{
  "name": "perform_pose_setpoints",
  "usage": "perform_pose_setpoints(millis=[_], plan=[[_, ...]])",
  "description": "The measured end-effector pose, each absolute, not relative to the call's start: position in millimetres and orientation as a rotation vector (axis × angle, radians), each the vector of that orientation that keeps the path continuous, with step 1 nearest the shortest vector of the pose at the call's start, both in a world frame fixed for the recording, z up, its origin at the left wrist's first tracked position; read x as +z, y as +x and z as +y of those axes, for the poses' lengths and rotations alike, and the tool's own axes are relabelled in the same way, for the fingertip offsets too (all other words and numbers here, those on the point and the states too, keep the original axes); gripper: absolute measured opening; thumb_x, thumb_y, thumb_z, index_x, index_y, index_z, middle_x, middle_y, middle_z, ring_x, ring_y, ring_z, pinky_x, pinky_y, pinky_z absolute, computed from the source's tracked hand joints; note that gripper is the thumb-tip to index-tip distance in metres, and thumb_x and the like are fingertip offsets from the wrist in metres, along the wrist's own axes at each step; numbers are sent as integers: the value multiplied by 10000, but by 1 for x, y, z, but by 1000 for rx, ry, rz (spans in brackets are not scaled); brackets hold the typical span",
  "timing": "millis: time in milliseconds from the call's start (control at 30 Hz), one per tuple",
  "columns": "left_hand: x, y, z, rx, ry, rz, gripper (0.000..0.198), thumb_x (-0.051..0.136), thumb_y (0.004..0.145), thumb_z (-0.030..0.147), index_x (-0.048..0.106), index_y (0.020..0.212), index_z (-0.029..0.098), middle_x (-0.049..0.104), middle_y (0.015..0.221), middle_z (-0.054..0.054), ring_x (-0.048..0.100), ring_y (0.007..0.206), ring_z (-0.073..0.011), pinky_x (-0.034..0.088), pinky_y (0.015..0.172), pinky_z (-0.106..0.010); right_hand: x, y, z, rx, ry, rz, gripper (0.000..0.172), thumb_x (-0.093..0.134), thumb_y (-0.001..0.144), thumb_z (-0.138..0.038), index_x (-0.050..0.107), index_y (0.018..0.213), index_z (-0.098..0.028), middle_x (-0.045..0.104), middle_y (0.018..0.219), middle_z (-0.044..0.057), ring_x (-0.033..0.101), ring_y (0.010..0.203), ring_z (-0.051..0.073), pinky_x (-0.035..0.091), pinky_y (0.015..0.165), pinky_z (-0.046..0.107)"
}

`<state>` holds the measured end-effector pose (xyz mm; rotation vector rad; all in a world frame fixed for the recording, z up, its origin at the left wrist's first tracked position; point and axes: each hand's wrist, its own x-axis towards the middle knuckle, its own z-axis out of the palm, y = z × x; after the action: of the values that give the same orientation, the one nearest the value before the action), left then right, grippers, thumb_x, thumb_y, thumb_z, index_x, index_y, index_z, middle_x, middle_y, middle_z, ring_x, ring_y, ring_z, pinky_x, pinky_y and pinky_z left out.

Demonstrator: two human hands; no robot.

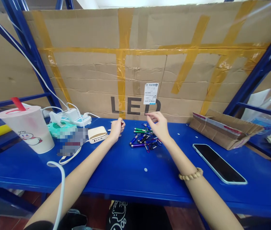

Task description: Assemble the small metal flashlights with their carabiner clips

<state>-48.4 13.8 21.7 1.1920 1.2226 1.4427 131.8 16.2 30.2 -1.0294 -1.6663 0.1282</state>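
Left hand [116, 129] curled shut on a small red-tipped item [122, 123]; right hand [156, 126] half open, empty, just beside carabiner flashlights [142, 138] at 12 o'clock.

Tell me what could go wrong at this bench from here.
The loose carabiner keychains beside the right hand could tangle or scatter if bumped. The plastic cup stands near the plugged-in power strip; if tipped, any drink could reach it. The right forearm might knock the phone.

The left hand [116, 129] mostly hides its held item [122, 123].
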Motion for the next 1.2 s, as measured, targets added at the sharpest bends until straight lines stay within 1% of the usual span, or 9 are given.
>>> perform_pose_setpoints(millis=[133, 233, 333, 433, 633, 900, 1033, 1100, 1200], plan=[[31, -59, 15, 1560, 1023, 1043, 342, 345, 742, 260, 230, 428, 190, 161, 353, 65, 138, 306, -34, 76, 349, -193, 38, 162, 22, -46, -1377, -1769, 212, 538, 745, -230, 686, 897, -222, 660, 837, 24, 608, 728, 157, 475, 669, 299], [38, -69, 17, 1556, 977, 976, 336, 349, 740, 267, 223, 438, 189, 151, 351, 69, 126, 297, -34, 57, 343, -190, 37, 183, 27, 165, -1659, -2078, 217, 627, 683, -265, 698, 886, -233, 687, 891, 27, 626, 825, 207, 480, 728, 344], [47, -79, 16, 1560, 963, 919, 315, 358, 725, 263, 213, 456, 192, 150, 357, 74, 124, 293, -36, 55, 336, -186, 31, 203, 34, 303, -1758, -2257, 515, 730, 571, -368, 653, 1058, -220, 636, 1098, 88, 601, 967, 256, 482, 780, 361], [54, -88, 15, 1598, 940, 861, 295, 352, 716, 257, 206, 466, 196, 153, 361, 73, 123, 290, -42, 62, 324, -187, 24, 214, 39, 381, -1873, -2351, 734, 792, 423, -445, 634, 1100, -210, 618, 1116, 130, 615, 932, 285, 501, 718, 371], [58, -99, 17, 1633, 916, 828, 303, 369, 709, 273, 200, 468, 199, 147, 355, 76, 125, 285, -46, 68, 312, -185, 9, 210, 48, 524, -1830, -2196, 234, 629, 671, -208, 693, 896, -190, 696, 828, 41, 644, 772, 169, 493, 701, 266], [63, -105, 14, 1659, 900, 814, 282, 372, 684, 244, 194, 471, 196, 153, 352, 75, 123, 289, -51, 83, 304, -183, 13, 225, 51, 461, -1888, -2085, 165, 622, 689, -262, 720, 806, -198, 706, 806, 34, 638, 774, 165, 467, 710, 237], [63, -104, 14, 1645, 918, 815, 287, 377, 692, 251, 195, 476, 197, 154, 356, 78, 131, 284, -49, 84, 305, -184, 16, 219, 50, 484, -1729, -2154, 288, 627, 658, -192, 704, 935, -208, 700, 921, 26, 632, 783, 150, 474, 695, 223], [63, -103, 14, 1644, 923, 825, 289, 374, 698, 254, 198, 477, 196, 153, 358, 78, 132, 281, -47, 82, 307, -184, 15, 211, 49, 450, -1606, -2188, 310, 610, 692, -239, 688, 990, -205, 694, 951, 30, 627, 783, 150, 477, 701, 236], [59, -96, 15, 1628, 927, 874, 287, 344, 716, 247, 200, 473, 194, 146, 359, 79, 124, 281, -45, 76, 311, -182, 10, 200, 49, 285, -1580, -2262, 264, 626, 703, -342, 714, 913, -207, 695, 920, 43, 618, 790, 171, 464, 680, 257]])
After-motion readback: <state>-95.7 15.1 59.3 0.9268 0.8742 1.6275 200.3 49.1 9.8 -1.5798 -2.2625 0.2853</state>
